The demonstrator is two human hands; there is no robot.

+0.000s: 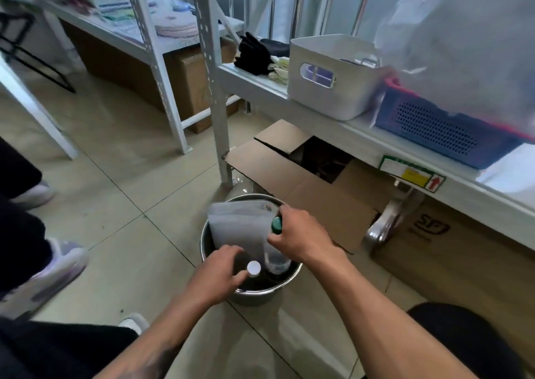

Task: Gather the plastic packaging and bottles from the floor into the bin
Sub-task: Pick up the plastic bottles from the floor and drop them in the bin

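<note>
A round metal bin (262, 294) stands on the tiled floor in front of me. A white plastic package (237, 226) sticks upright out of its far side. My right hand (298, 235) is closed around the neck of a clear bottle with a green cap (276, 224), whose body reaches down into the bin. My left hand (218, 274) is over the bin's near rim, its fingers on a bottle with a white cap (254, 268) that stands inside the bin. The bottom of the bin is dark and hidden.
An open cardboard box (307, 184) lies just behind the bin under a white metal shelf (333, 129). Shelf posts (215, 95) rise to the left of the box. A person's shoes (49, 265) stand at the left. Another carton (451, 251) sits at the right.
</note>
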